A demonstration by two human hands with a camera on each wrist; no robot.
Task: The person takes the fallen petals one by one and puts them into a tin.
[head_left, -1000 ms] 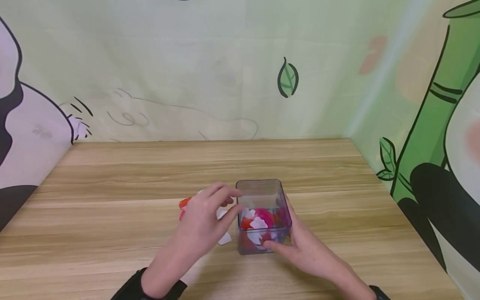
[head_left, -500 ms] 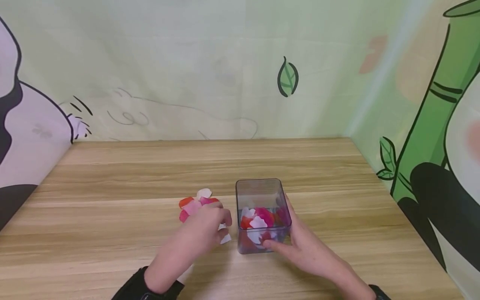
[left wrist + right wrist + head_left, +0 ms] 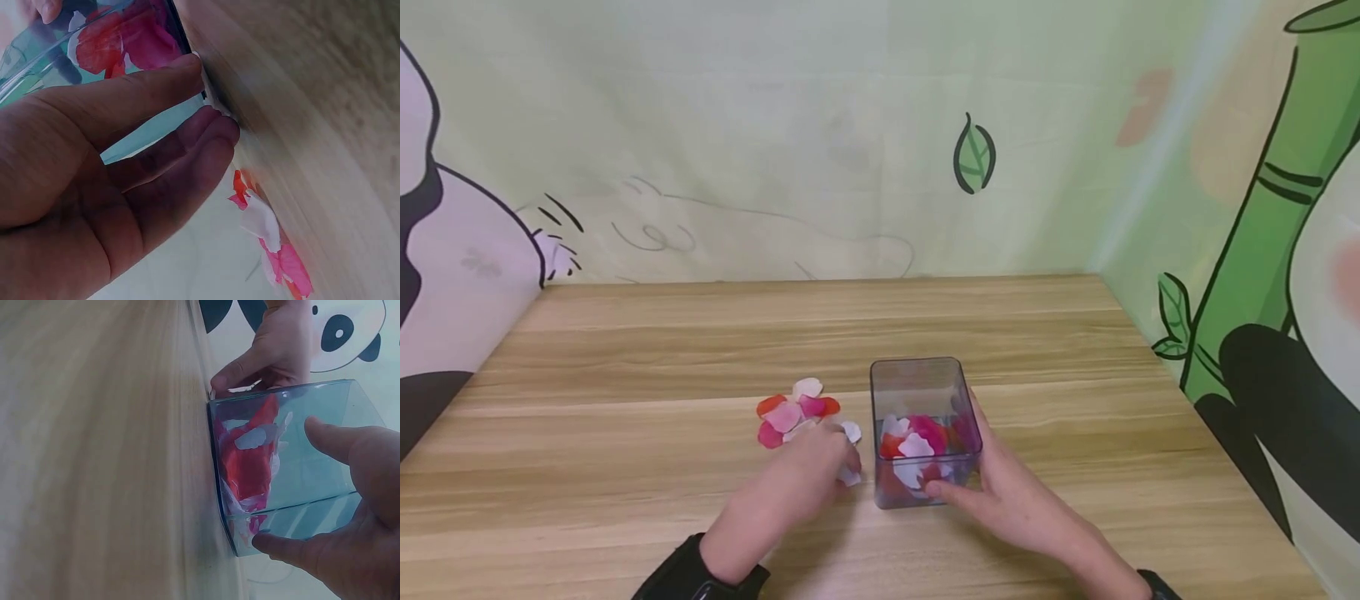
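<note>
A clear, tinted plastic box [image 3: 917,375] stands on the table with several red, pink and white petals [image 3: 917,446] inside. My right hand [image 3: 1018,500] grips its right side, thumb at the front and fingers behind, as the right wrist view also shows. Left of the box my left hand [image 3: 812,471] is down at the table, its thumb and fingertips closing on a white petal [image 3: 849,477]. In the left wrist view that petal [image 3: 215,100] shows between thumb and fingers, close to the box's bottom edge. My left hand partly hides the petals beneath it.
A small heap of loose petals [image 3: 785,415], orange, pink and white, lies just beyond my left hand. Another white petal [image 3: 851,431] lies between heap and box. Around the wooden table [image 3: 662,350] hangs a printed cloth [image 3: 737,142] with panda and bamboo drawings.
My left hand has come down from beside the box's rim to the white petal on the table, uncovering the heap. The right hand and the box have stayed in place.
</note>
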